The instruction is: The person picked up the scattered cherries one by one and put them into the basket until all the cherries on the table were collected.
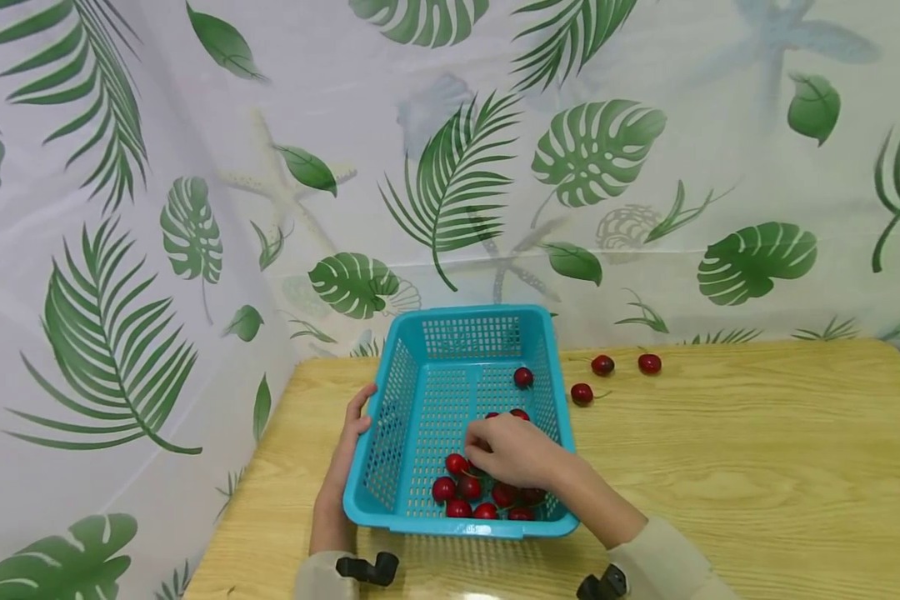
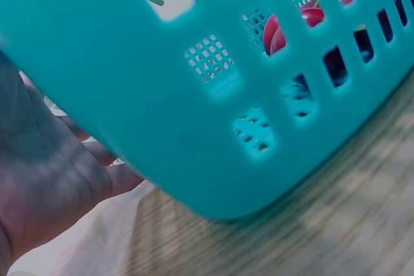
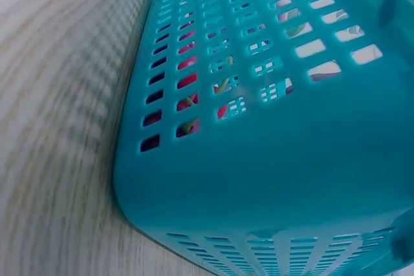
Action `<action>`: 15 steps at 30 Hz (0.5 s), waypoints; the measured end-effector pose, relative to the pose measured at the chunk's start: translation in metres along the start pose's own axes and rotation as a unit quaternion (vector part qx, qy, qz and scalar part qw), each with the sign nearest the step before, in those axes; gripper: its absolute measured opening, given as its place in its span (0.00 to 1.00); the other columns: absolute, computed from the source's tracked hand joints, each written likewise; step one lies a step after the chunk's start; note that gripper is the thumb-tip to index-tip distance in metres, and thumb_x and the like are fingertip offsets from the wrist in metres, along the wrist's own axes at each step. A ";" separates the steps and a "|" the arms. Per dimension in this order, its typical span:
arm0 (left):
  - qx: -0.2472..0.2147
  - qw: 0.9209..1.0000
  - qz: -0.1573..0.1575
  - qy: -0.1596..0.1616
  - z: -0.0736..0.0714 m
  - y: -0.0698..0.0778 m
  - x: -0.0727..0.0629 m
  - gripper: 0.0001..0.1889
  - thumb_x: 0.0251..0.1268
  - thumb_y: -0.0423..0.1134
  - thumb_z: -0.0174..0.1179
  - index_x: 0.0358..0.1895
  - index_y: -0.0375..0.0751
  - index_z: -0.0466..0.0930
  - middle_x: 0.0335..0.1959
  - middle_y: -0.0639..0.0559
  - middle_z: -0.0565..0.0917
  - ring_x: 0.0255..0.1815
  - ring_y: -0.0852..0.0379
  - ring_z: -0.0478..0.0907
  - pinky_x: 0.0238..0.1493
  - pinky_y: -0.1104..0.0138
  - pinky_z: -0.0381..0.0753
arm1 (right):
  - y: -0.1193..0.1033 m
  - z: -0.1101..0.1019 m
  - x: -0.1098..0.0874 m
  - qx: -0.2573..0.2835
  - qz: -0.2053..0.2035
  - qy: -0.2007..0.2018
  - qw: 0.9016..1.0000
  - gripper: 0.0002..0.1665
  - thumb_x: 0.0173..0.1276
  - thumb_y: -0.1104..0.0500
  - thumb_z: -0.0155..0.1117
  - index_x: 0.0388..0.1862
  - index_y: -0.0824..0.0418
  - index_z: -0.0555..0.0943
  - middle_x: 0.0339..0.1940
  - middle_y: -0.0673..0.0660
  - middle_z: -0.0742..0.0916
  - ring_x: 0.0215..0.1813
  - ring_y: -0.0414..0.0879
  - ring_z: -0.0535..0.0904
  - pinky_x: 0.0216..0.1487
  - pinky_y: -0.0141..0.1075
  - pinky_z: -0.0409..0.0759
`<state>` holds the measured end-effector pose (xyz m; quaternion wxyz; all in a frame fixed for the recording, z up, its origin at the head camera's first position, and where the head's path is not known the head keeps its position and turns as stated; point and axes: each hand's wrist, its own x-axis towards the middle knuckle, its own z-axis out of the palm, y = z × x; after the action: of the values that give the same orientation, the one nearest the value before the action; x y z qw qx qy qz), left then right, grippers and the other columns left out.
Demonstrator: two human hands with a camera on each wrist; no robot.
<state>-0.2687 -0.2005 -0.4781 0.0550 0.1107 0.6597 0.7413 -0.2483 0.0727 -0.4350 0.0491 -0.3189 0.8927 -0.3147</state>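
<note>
A blue plastic basket (image 1: pixel 461 529) with perforated walls stands on the table, tilted slightly in the head view. Several red cherries (image 1: pixel 468 487) with stems are heaped in its near right part, and a single cherry (image 1: pixel 523 377) sits near its far right corner. My left hand (image 1: pixel 342 454) rests along the outside of the left wall, fingers at the rim; the left wrist view shows its palm (image 2: pixel 48 166) beside the basket. My right hand (image 1: pixel 513 450) reaches inside over the cherries, fingers bent downward. Its fingertips are hidden, so I cannot tell whether it pinches a cherry.
Outside the basket, to its right, lie three loose cherries, one nearest the wall of the basket (image 1: pixel 582 394), the others farther back (image 1: pixel 602 365) (image 1: pixel 649 363). A leaf-printed cloth (image 1: pixel 450 233) hangs behind the wooden table (image 1: pixel 750 467) and along its left side.
</note>
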 end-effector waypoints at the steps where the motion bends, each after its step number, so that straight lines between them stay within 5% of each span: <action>1: 0.000 1.000 -0.002 0.001 0.001 0.002 0.000 0.27 0.77 0.38 0.32 0.77 0.45 0.47 0.73 0.30 0.52 0.65 0.43 0.65 0.58 0.59 0.72 | 0.000 0.000 0.000 0.001 -0.001 0.001 1.000 0.08 0.72 0.60 0.58 0.33 0.57 0.82 0.20 0.42 0.77 0.23 0.36 0.70 0.28 0.32 0.71; 4: -0.030 0.999 -0.036 0.004 0.004 0.009 -0.005 0.29 0.76 0.41 0.32 0.78 0.51 0.44 0.75 0.34 0.53 0.66 0.37 0.62 0.57 0.56 0.71 | 0.001 0.000 0.001 0.002 -0.013 0.010 1.000 0.08 0.72 0.60 0.58 0.33 0.57 0.82 0.20 0.42 0.77 0.23 0.35 0.69 0.29 0.32 0.71; 15: -0.036 0.999 -0.026 0.004 0.005 0.007 -0.008 0.29 0.77 0.43 0.33 0.79 0.51 0.43 0.76 0.36 0.53 0.68 0.36 0.61 0.58 0.56 0.71 | 0.000 -0.001 0.001 0.029 -0.039 0.053 0.997 0.08 0.73 0.62 0.56 0.34 0.56 0.81 0.22 0.42 0.77 0.24 0.34 0.69 0.31 0.31 0.73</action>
<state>-0.2590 -0.1980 -0.4716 0.0753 0.0883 0.6355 0.7634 -0.2496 0.0724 -0.4343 -0.0014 -0.3349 0.8715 -0.3581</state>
